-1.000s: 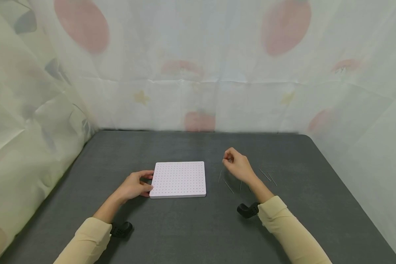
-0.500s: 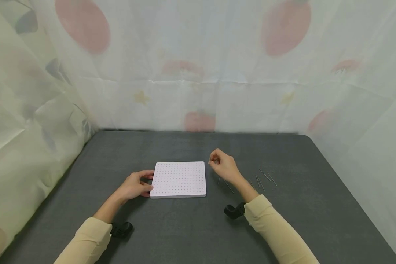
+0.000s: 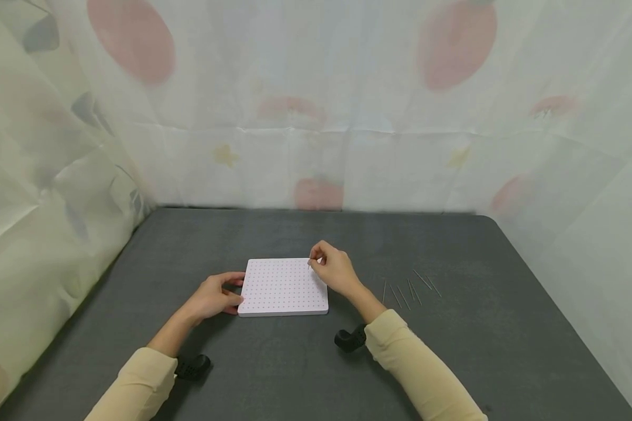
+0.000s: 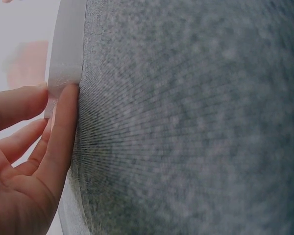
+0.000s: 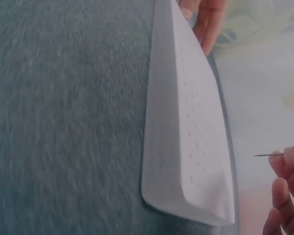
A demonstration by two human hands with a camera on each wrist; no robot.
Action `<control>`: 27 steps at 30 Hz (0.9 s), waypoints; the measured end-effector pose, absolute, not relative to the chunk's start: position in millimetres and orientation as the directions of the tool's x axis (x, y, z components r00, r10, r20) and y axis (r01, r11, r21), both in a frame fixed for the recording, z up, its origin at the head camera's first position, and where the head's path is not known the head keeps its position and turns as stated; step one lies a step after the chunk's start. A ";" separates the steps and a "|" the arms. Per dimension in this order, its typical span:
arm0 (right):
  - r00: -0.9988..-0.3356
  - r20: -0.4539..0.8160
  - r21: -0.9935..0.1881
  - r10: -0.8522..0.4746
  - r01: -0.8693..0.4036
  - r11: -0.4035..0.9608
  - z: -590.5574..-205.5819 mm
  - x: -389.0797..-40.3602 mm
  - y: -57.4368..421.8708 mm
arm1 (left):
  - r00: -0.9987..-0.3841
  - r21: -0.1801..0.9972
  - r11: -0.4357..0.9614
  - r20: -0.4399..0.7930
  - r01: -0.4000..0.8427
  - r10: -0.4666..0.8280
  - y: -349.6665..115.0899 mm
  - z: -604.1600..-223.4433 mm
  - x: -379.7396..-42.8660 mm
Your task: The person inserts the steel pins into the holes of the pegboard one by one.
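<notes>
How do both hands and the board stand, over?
Left hand holding white board by left edge. Right hand pinching needle over board, near its far right corner. Nothing visibly in between.

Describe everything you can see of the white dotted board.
The white board is a thick, rectangular slab with rounded corners and smooth, plain sides, plastic by its look. Rows of small dark dots, apparently holes, cover its top face. It lies flat on the dark gray table, a long side facing the person. The left hand holds its left edge. The right hand covers part of its far right corner from above, pinching a thin pin whose tip is clear of the face.
</notes>
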State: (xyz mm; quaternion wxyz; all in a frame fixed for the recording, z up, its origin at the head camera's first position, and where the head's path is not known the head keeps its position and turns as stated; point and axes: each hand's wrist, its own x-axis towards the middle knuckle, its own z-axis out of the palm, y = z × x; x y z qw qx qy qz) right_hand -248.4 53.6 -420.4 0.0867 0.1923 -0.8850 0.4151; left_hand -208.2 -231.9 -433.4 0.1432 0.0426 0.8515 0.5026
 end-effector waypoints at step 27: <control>-0.886 0.305 -0.657 -0.349 -0.462 0.596 -435.2 -249.7 7.6 | -0.956 0.870 0.488 -0.203 -0.076 0.213 -230.1 -432.8 -207.9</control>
